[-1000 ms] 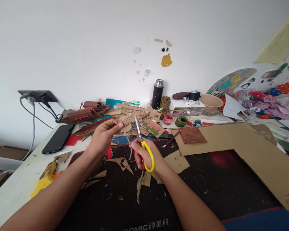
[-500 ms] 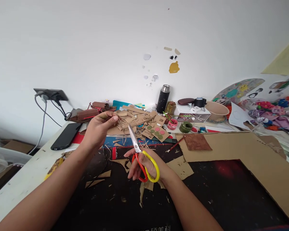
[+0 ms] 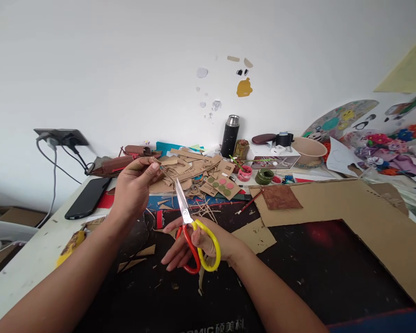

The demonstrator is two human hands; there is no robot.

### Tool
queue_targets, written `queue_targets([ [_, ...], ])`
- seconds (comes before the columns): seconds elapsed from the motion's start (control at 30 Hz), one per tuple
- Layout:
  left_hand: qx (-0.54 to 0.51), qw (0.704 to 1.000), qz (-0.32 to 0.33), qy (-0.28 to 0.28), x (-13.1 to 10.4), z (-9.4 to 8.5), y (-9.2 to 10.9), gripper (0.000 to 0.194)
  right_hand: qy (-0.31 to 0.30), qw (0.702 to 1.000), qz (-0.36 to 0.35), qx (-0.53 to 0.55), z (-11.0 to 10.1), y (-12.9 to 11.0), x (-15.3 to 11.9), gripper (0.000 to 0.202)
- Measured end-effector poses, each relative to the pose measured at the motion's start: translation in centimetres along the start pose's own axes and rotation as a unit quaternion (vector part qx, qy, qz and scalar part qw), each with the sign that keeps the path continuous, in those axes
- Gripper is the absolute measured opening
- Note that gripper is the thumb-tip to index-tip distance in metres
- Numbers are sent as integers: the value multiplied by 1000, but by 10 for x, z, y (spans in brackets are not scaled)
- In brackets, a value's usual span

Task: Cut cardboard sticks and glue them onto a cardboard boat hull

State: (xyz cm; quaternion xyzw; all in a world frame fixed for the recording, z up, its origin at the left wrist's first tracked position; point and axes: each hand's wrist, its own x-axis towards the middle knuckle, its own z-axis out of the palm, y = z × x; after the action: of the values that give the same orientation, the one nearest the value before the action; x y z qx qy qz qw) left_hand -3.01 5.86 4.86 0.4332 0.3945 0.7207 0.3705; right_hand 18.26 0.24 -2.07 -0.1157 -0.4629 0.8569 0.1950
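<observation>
My left hand (image 3: 133, 185) is raised over the left of the work mat, thumb and fingers pinched on a thin brown strip (image 3: 161, 167). Most of that strip blends into the cardboard scraps (image 3: 190, 169) behind it. Lower and to the right, my right hand (image 3: 208, 240) holds scissors (image 3: 185, 215) by one red and one yellow handle loop. The thumb is through the yellow loop, while the other fingers are stretched loosely around the red one. Their blades look nearly closed, tips pointing up, apart from my left hand.
A large cardboard sheet (image 3: 308, 203) covers the right side, with a brown painted square (image 3: 282, 198) on it. Behind stand a black thermos (image 3: 230, 138) and paint jars (image 3: 264, 176). A phone (image 3: 88, 198) lies left. Thin offcuts (image 3: 204, 212) litter the black mat (image 3: 291, 273).
The view has shifted slightly. My right hand has turned a little and lowered with the scissors, its fingers more spread. Thin strands dangling near my left fingers before are hardly visible now.
</observation>
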Motion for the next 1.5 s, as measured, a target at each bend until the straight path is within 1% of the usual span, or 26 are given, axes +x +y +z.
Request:
queue_targets([
  [0.13,-9,1000,6,-6,1,0,-2,28,-45,998,3,42,0,0,5,95],
  [0.23,-9,1000,10,-8,1,-1,-2,33,-54,997,16,56,0,0,10,94],
  [0.33,-1,1000,4,-12,-1,-1,-2,36,-42,998,29,41,1,2,11,97],
  [0.4,3,1000,7,-13,-3,0,-3,36,-21,999,25,20,1,3,10,98],
  [0.47,2,1000,16,-10,-4,1,-5,37,3,1000,17,6,2,3,10,96],
  [0.57,-2,1000,19,-4,-8,3,-8,38,15,1000,18,-4,4,2,10,92],
  [0.8,29,999,21,-22,-20,11,-13,36,12,1000,18,18,5,0,12,86],
  [0.97,31,999,13,-26,-25,15,-15,35,5,999,-26,46,2,4,15,82],
  [1.23,27,999,11,-37,-28,18,-14,35,-3,997,-35,62,2,1,13,77],
  [1.33,28,999,16,-44,-28,17,-15,35,-9,997,-28,73,-2,4,16,78],
  [1.5,21,999,14,-45,-27,15,-17,35,-16,995,-38,86,-7,10,20,76],
])
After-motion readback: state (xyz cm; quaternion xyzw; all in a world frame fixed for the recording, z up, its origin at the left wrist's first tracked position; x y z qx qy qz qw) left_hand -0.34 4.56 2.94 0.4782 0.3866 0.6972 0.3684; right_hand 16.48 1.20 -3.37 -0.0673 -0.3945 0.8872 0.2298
